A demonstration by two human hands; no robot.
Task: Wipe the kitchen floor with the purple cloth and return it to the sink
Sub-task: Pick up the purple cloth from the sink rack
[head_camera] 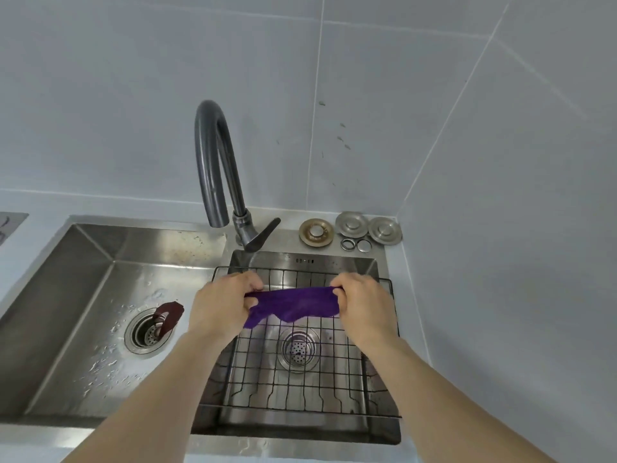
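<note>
The purple cloth (293, 304) is stretched between both hands above the right basin of the steel sink (300, 259). My left hand (220, 307) grips its left end and my right hand (362, 304) grips its right end. The cloth sags a little in the middle, hanging just over a black wire rack (300, 375) that sits in that basin. Under the rack the basin's drain strainer (298, 349) shows. Both forearms reach in from the bottom of the view.
A dark curved faucet (213, 162) stands behind the sink, its lever (263, 233) pointing right. The wet left basin (83, 295) has a drain (148, 332) with a dark red scrap (170, 315) beside it. Metal drain plugs (350, 225) lie on the counter's back right corner. Tiled walls close in behind and on the right.
</note>
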